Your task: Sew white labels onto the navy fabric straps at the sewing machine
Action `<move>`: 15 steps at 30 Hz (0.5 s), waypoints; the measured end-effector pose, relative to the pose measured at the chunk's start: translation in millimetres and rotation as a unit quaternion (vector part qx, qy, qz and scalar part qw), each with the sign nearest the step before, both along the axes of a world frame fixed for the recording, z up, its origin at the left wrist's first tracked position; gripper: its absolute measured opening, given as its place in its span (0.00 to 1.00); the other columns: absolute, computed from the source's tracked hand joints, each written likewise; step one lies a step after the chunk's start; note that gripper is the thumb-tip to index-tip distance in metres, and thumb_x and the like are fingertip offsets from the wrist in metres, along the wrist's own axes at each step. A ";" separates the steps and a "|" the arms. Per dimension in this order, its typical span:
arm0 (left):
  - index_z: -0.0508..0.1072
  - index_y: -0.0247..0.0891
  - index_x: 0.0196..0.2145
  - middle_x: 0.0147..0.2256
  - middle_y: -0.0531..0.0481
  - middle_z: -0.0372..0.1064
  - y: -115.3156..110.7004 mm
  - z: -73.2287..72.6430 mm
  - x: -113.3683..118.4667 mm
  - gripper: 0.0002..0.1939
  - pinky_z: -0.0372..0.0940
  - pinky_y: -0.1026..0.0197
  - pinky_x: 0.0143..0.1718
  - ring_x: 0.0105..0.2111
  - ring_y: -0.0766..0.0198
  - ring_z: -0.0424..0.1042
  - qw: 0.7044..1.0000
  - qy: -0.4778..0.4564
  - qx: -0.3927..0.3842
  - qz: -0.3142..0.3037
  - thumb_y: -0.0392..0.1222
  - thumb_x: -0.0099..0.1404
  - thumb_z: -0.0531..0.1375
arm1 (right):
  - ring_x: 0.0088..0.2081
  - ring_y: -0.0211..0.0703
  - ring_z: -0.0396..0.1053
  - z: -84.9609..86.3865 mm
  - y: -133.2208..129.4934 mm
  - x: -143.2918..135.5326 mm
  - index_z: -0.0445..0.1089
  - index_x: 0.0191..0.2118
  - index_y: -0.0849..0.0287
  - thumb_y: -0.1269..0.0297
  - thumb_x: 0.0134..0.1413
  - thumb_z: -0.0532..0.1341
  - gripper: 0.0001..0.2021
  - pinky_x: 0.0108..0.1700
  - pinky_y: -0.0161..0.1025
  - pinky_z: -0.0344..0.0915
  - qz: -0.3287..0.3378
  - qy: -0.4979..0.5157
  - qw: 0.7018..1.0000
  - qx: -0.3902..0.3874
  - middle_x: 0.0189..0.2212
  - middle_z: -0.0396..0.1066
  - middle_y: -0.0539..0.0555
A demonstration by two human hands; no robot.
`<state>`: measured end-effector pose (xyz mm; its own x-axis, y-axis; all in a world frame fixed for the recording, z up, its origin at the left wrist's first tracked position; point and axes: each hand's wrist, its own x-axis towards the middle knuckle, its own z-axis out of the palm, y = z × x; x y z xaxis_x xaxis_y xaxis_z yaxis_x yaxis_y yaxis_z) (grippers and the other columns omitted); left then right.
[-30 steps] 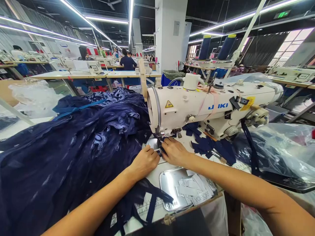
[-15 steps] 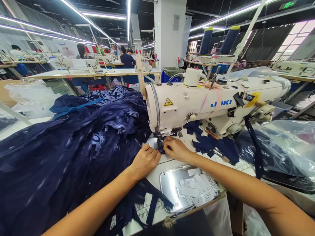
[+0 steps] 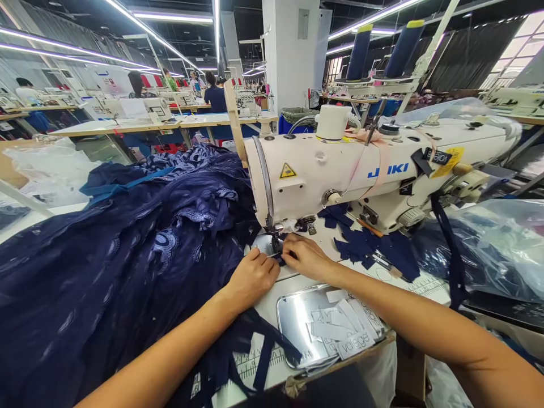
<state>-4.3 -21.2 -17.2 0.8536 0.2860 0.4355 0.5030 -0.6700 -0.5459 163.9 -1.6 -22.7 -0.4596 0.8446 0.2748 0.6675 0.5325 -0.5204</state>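
At the presser foot (image 3: 276, 245) of a white sewing machine (image 3: 335, 164), both of my hands are on a small piece of dark navy fabric (image 3: 278, 259). My left hand (image 3: 254, 276) lies just left and in front of the foot, its fingers curled closed on the fabric. From the right, my right hand (image 3: 306, 256) pinches the fabric close to the foot. Most of the piece is hidden by my fingers. A large heap of navy embroidered garment cloth (image 3: 127, 272) spreads left of the machine, and navy straps (image 3: 266, 354) hang over the table's front edge below my left wrist.
A shiny metal tray (image 3: 293, 317) with printed white labels (image 3: 355, 340) lies below my right forearm. Navy scraps (image 3: 361, 243) and a pair of tweezers (image 3: 386, 263) lie right of the needle area. Plastic-bagged cloth (image 3: 488, 249) sits farther right. People work at machines behind.
The view has shifted slightly, so the machine appears a little larger and nearer. Both hands stay at the presser foot with almost no visible movement.
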 end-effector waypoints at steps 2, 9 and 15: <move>0.67 0.32 0.24 0.19 0.51 0.63 0.1 -0.5 -0.6 0.11 0.52 0.59 0.27 0.20 0.63 0.62 1.000 0.002 -0.004 0.003 0.28 0.59 0.48 | 0.32 0.36 0.62 -0.7 0.0 2.7 0.67 0.26 0.62 0.73 0.50 0.56 0.05 0.35 0.34 0.58 0.014 0.035 0.999 -0.011 0.29 0.65 0.50; 0.66 0.33 0.22 0.19 0.51 0.63 1.3 -3.2 0.4 0.10 0.53 0.59 0.28 0.21 0.64 0.62 1.000 0.009 -0.026 0.011 0.28 0.58 0.50 | 0.38 0.41 0.62 -2.5 -10.0 8.5 0.71 0.37 0.59 0.73 0.50 0.57 0.09 0.42 0.40 0.61 0.055 -0.013 0.998 0.034 0.36 0.66 0.53; 0.67 0.33 0.23 0.23 0.49 0.66 -3.0 6.3 -7.2 0.08 0.55 0.58 0.28 0.25 0.62 0.64 0.997 0.007 -0.069 0.038 0.30 0.58 0.52 | 0.37 0.46 0.59 0.5 -27.2 -0.4 0.68 0.36 0.65 0.76 0.52 0.52 0.09 0.34 0.40 0.62 0.058 -0.239 0.955 0.166 0.35 0.64 0.58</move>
<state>-11.5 -24.2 -10.8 0.8329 0.4070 0.3749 0.5482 -0.6996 -0.4584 163.5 -28.8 -22.2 -0.6850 0.6831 0.2534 0.7128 0.7003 0.0390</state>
